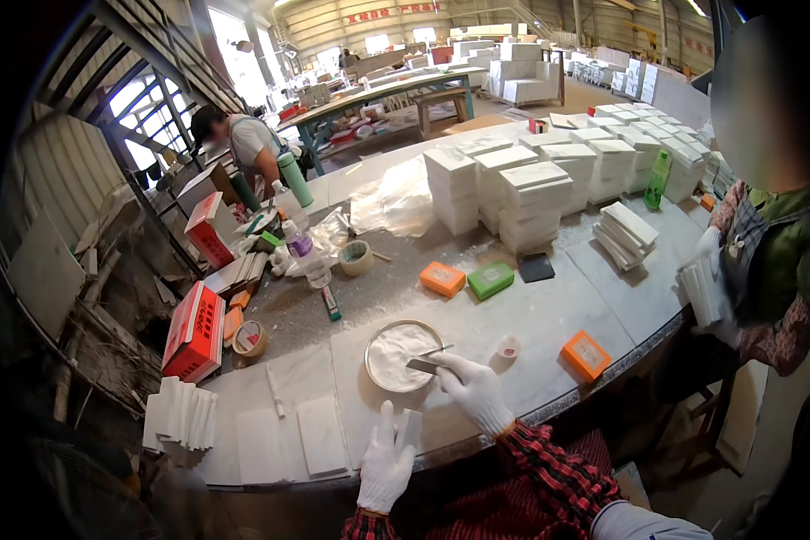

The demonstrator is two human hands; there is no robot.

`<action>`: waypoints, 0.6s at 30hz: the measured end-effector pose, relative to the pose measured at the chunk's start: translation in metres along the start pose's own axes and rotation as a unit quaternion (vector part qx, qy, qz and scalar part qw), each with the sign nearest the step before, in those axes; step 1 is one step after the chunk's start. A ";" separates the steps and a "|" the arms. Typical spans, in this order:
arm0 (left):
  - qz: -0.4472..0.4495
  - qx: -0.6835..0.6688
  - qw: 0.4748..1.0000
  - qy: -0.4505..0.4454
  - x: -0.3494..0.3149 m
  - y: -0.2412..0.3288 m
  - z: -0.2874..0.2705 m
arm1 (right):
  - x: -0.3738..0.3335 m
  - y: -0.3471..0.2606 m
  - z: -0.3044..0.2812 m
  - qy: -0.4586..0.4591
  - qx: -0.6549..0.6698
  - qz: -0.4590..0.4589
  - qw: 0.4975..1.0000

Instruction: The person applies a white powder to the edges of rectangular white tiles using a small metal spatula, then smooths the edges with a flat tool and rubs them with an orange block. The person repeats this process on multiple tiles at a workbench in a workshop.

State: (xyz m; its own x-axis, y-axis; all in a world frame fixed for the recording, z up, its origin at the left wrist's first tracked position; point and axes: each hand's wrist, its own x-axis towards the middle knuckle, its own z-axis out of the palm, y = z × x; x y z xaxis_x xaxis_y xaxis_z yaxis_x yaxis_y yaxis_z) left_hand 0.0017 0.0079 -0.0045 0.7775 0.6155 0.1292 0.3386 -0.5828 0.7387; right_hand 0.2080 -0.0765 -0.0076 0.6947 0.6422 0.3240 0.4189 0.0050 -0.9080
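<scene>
My right hand (474, 390), in a white glove, grips a small scraper (422, 364) over the near right rim of a round tin (366, 359) of white paste (396, 354). A second thin metal blade (439, 349) lies across the tin's right rim, close to my fingers. Below the tin, my left hand (385, 470), also gloved, holds a narrow white tile (409, 429) between its fingers. To its left, two white tiles (322, 436) (263, 446) lie flat on the pale slab tabletop (450, 427).
Stacked white tiles (533, 211) stand at the back right. Orange (443, 279) (586, 356) and green (490, 280) blocks, a tape roll (356, 258), a bottle (307, 256) and a red box (195, 332) surround the work spot. One person stands at the right holding tiles; another bends at the far left.
</scene>
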 end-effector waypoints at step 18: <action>-0.007 -0.007 1.000 -0.023 0.003 0.003 -0.007 | -0.043 0.048 -0.059 -0.020 -0.044 -0.033 0.998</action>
State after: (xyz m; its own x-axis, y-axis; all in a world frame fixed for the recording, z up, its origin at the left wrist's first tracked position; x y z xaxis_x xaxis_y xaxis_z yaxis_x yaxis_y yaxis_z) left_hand 0.0012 0.0122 0.0027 0.7963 0.5984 0.0882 0.3423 -0.5661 0.7499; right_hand 0.2328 -0.1486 -0.0498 0.6400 0.6733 0.3703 0.5149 -0.0181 -0.8571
